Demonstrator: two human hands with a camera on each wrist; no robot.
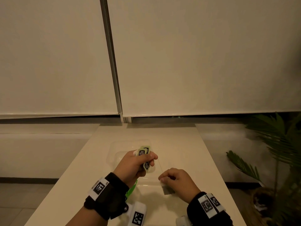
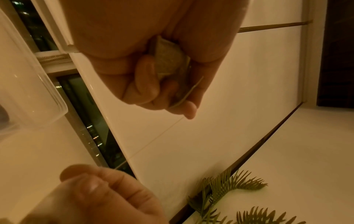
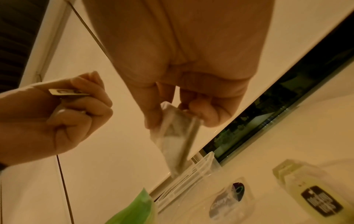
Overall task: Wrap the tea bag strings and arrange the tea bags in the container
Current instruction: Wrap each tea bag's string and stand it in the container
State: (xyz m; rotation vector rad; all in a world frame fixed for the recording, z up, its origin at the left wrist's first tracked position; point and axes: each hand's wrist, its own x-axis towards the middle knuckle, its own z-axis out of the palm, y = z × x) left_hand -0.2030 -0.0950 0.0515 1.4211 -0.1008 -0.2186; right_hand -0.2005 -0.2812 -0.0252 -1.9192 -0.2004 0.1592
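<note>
While left hand [image 1: 136, 162] grips tags [image 1: 142, 152]

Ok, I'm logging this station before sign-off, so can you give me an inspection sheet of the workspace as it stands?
Surface: glossy white table, evenly lit.
Job's things: clear plastic container behind the hands; green-tagged paper tea bags bunched in the left hand; one grey-filled tea bag pinched in the right hand, a thin string running between the hands.
Clutter: green plastic piece near the left wrist.
Grips: both hands closed on tea bags.
Cables: nothing seen.
Surroundings: pale roller blinds; green palm plant to the right.
</note>
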